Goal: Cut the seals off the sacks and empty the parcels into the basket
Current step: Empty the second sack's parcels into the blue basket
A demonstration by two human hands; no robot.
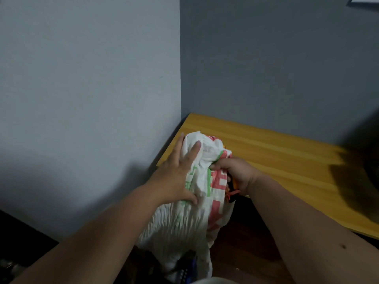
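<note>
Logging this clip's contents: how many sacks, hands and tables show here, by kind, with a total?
Sack, white with red and green print: 1
Hands, the left hand flat on the sack and the right hand gripping its bunched top: 2
Table, yellow wood: 1
Total: 4

left hand flat, right hand clenched

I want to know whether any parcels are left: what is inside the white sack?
Nothing inside shows. The sack is bunched under the left hand and gripped by the right hand; its cloth covers any contents.
</note>
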